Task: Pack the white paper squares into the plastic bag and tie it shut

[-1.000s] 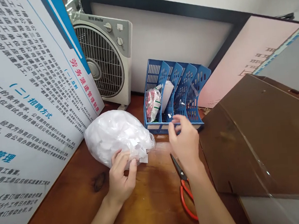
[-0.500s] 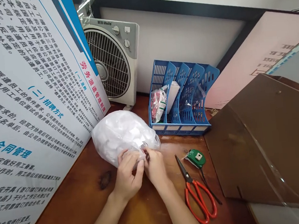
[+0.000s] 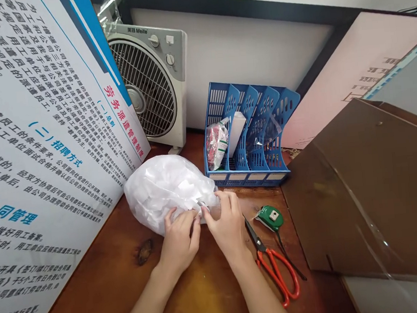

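A clear plastic bag (image 3: 163,189) stuffed with white paper scraps lies on the wooden table (image 3: 106,282). My left hand (image 3: 179,239) pinches the bag's near edge, fingers closed on the plastic. My right hand (image 3: 227,223) grips the same opening from the right, thumb and fingers pressed on it. The two hands almost touch at the bag's mouth. Red-handled scissors (image 3: 274,265) lie just right of my right wrist, and a small green tape measure (image 3: 270,218) sits beside them.
A blue file rack (image 3: 252,133) holding a packet stands behind the bag. A grey box fan (image 3: 151,83) stands at the back. A large printed board (image 3: 35,142) leans at the left, and a brown cardboard sheet (image 3: 372,191) rises at the right.
My right hand came down from the blue file rack to the bag's opening and now grips it beside the left hand. The green tape measure now lies on the table.
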`<state>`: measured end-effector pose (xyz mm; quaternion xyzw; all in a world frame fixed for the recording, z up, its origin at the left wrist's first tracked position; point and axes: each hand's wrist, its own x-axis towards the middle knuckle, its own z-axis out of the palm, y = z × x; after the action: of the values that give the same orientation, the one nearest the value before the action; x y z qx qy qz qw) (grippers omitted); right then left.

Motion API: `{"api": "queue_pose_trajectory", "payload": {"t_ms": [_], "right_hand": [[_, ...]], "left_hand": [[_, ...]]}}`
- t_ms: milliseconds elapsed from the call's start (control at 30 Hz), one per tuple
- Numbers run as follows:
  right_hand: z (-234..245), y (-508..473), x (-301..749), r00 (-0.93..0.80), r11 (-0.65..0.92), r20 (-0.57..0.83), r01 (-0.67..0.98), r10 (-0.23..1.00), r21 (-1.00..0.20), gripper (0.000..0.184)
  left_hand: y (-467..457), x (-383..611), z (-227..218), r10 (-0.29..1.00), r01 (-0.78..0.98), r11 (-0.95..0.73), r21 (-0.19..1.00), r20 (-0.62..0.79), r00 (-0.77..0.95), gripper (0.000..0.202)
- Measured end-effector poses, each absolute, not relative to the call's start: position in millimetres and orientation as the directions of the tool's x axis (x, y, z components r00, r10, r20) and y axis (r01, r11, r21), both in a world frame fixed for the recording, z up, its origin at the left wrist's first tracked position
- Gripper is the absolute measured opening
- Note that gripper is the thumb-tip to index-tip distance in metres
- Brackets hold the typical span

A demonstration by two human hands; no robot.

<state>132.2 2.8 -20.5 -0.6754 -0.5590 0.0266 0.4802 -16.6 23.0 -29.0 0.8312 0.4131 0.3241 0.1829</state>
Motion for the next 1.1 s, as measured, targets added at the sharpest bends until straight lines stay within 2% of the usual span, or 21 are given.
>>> {"api": "queue_pose_trajectory", "payload": {"t_ms": [100,233,467,567,700,800,967,1100], "right_hand": [[-15,12,137,0.401,0.100,0.475,0.673,0.783,-0.733,0.007],[15,19,154,0.433,0.128,0.404,0.539,0.806,-0.832,0.020],[91,42,182,0.329,0.224,0.358,0.382,0.874,-0.897,0.025],[115,54,185,0.295,0.271,0.367,0.318,0.882,-0.908,0.028],[137,67,184,0.278,0.324,0.384,0.240,0.880,-0.915,0.030],[150,74,180,0.308,0.372,0.397,0.137,0.865,-0.918,0.028],[167,78,159,0.251,0.477,0.460,-0.012,0.852,-0.879,0.024],[188,70,140,0.281,0.532,0.464,-0.268,0.840,-0.803,0.019]], "left_hand": [[21,-17,-24,0.803,0.536,-0.596,0.598,0.440,0.402,0.018],[22,-23,-2,0.810,0.488,-0.577,0.655,0.533,0.243,0.017],[45,-32,70,0.844,0.341,-0.484,0.806,0.532,-0.060,0.017],[62,-33,94,0.854,0.135,-0.458,0.879,0.477,-0.207,0.022],[83,-32,119,0.851,-0.194,-0.503,0.842,0.443,-0.283,0.018],[93,-36,138,0.867,-0.353,-0.490,0.797,0.405,-0.289,0.015],[101,-58,163,0.825,-0.400,-0.548,0.735,0.396,-0.403,0.019],[97,-83,179,0.781,-0.463,-0.600,0.652,0.350,-0.517,0.023]]}}
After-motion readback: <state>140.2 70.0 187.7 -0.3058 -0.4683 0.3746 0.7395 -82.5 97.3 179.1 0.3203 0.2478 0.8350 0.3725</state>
